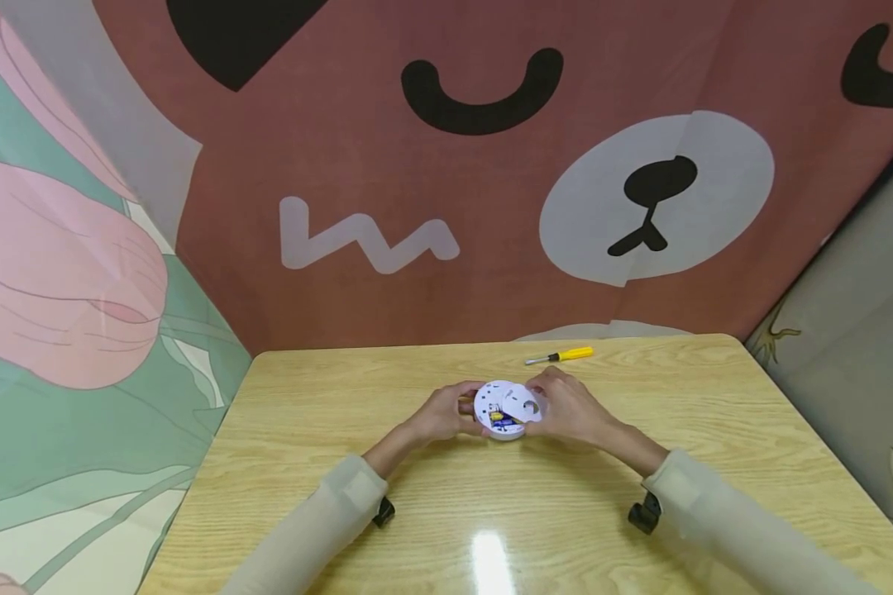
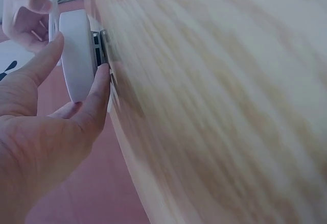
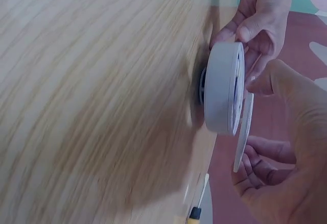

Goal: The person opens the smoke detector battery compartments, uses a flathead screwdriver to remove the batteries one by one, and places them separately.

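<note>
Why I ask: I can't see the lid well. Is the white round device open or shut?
Open: the white round device shows its insides, its thin cover lifted apart.

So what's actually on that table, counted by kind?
Round white device, open, held by left hand and right hand: 1
Thin white cover disc, in the right hand: 1
Yellow-handled screwdriver: 1
Total: 3

The head camera looks forward and down from above onto the wooden table (image 1: pixel 432 512). Each wrist camera sits very near the tabletop and looks sideways along it. All three views share the round white device (image 1: pixel 508 409).
</note>
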Demonstrator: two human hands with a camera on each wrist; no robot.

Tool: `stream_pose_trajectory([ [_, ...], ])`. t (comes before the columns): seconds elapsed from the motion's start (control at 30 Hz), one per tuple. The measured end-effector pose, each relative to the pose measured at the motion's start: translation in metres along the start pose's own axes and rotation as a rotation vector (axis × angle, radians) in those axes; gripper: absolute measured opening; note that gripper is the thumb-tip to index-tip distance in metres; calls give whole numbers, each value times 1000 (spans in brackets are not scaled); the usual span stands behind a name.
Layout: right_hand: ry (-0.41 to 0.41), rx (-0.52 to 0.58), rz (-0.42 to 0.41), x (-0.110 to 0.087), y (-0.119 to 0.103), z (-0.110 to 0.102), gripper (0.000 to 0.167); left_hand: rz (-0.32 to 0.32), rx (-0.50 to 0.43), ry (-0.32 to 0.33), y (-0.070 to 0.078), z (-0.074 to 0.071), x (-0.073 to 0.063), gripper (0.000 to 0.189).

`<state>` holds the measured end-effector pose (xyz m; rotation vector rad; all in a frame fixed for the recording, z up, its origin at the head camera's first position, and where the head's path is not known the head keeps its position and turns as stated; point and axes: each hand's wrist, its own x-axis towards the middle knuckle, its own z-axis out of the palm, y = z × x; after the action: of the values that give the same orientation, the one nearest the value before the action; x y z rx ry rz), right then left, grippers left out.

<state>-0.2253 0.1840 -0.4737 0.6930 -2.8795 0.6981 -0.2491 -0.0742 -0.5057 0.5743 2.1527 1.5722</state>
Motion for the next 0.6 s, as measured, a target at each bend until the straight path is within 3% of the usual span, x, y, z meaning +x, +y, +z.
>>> stream_pose_trajectory([
  [0.2, -27, -48, -62, -8, 16, -12, 63, 0, -6, 3, 2, 2, -1, 76],
  [0.6, -46, -75, -89, -22, 55, -33, 63, 6, 38, 34, 2, 4, -1, 79],
])
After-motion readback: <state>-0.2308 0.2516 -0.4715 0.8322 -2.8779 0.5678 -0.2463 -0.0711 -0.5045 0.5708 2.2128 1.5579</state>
